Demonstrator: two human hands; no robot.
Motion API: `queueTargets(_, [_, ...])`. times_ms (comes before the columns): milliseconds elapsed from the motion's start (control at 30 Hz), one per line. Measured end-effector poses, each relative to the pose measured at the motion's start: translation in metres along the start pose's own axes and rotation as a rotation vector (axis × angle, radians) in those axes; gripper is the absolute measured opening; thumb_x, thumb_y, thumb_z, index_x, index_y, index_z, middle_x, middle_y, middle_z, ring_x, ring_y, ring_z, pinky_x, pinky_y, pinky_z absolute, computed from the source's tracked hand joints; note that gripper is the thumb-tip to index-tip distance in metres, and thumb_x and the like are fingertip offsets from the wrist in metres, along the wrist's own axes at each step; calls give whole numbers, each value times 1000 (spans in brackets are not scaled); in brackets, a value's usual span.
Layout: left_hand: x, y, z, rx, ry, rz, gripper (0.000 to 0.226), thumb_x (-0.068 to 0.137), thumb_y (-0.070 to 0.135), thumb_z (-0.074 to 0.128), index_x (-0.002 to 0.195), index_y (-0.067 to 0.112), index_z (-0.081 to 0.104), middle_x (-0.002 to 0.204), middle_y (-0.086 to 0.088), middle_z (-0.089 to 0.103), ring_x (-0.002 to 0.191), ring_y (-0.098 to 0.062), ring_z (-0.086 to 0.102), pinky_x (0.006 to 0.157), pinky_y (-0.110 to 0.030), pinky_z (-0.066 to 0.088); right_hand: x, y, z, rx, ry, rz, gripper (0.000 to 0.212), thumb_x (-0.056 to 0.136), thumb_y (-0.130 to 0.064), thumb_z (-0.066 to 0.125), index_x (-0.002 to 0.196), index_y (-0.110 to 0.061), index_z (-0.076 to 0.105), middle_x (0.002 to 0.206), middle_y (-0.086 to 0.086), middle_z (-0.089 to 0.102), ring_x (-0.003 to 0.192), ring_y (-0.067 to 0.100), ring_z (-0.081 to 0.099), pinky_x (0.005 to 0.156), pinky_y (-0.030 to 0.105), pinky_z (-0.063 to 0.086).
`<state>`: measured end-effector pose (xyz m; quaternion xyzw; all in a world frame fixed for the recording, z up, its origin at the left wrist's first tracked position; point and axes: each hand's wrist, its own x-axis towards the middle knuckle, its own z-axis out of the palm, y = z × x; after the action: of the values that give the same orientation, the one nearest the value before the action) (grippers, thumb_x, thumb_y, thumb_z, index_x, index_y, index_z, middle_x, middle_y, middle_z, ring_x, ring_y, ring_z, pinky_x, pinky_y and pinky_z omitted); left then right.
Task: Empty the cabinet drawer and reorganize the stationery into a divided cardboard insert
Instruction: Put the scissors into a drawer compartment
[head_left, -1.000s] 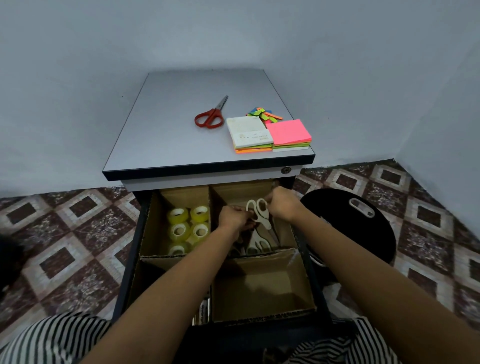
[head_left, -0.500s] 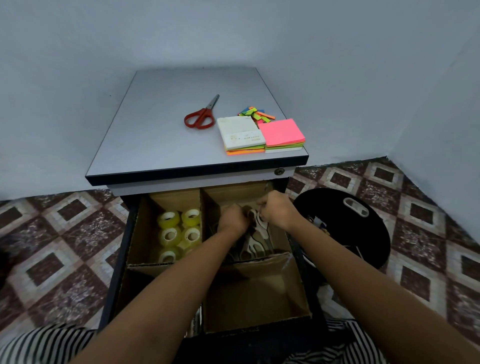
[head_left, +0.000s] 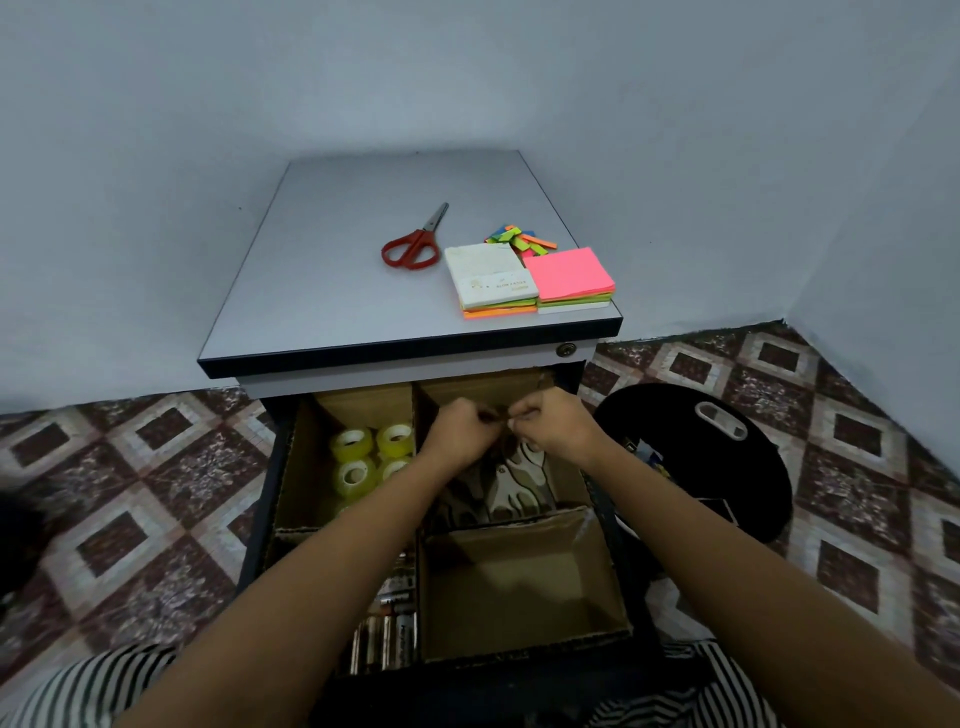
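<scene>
Together over the brown 4-part cardboard insert (head_left: 519, 597), left hand (head_left: 460, 430) and right hand (head_left: 553, 428), pinch-tight on 1 small dark item (head_left: 496, 414)

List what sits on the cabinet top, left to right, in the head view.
red-handled scissors → white-topped sticky note pad → pink-topped sticky note pad. The coloured page flags straddle both pads, so they are left out.

Both forearms stretch forward and converge; the left hand (head_left: 460, 428) and right hand (head_left: 551, 423) meet, fingers curled, fingertips almost touching, any grip unclear.
</scene>
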<state>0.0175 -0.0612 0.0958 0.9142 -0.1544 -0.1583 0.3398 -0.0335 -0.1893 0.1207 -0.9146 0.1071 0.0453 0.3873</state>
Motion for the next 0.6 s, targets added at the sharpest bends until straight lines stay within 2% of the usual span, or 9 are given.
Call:
queueTargets(67, [-9, 5, -16, 18, 18, 64, 27, 91, 22, 57, 113, 11, 67, 109, -5, 67, 89, -15, 60, 73, -22, 43, -4, -7, -1, 9, 5, -26, 26, 90, -18, 61, 111, -6, 68, 101, 8, 69, 72, 6, 53, 57, 7, 40])
queueTargets(100, [-15, 8, -26, 20, 37, 90, 27, 90, 22, 58, 113, 12, 67, 110, -5, 67, 92, -14, 60, 74, -21, 43, -7, -14, -4, 7, 6, -49, 25, 90, -20, 61, 111, -8, 68, 98, 6, 68, 71, 5, 53, 55, 6, 38])
queueTargets(200, [-29, 13, -51, 8, 74, 148, 24, 89, 22, 60, 111, 14, 68, 108, -1, 68, 90, -8, 57, 75, -20, 41, -15, -34, -11, -3, -6, -121, 22, 90, -21, 59, 107, -12, 70, 84, -4, 67, 65, -2, 50, 56, 9, 37])
queueTargets(300, [-42, 20, -76, -10, 103, 214, 22, 89, 22, 59, 108, 18, 69, 105, 1, 69, 91, -8, 59, 75, -19, 42, -24, -59, -23, 0, -23, -184, 21, 92, -21, 58, 108, -13, 70, 69, -16, 55, 67, -1, 52, 58, 12, 37])
queueTargets(400, [-50, 29, -102, -5, 175, 269, 22, 89, 23, 60, 108, 18, 69, 104, 1, 69, 91, -6, 59, 76, -18, 42, -27, -91, -39, -27, 14, -250, 22, 91, -25, 60, 106, -13, 70, 77, -9, 60, 74, 6, 56, 64, 17, 42])
queueTargets(533, [-48, 37, -136, 9, 300, 301, 25, 91, 27, 58, 112, 17, 67, 106, -1, 69, 92, -10, 62, 78, -20, 46, -15, -129, -55, -104, 124, -328, 25, 90, -24, 60, 110, -11, 69, 105, 4, 69, 87, 12, 59, 71, 20, 39])
queueTargets(600, [-39, 39, -151, 37, 356, 302, 27, 91, 25, 56, 115, 16, 65, 111, -3, 67, 95, -11, 60, 79, -20, 44, -3, -143, -58, -100, 172, -351, 24, 90, -21, 59, 109, -10, 69, 107, 7, 69, 90, 15, 61, 72, 20, 39])
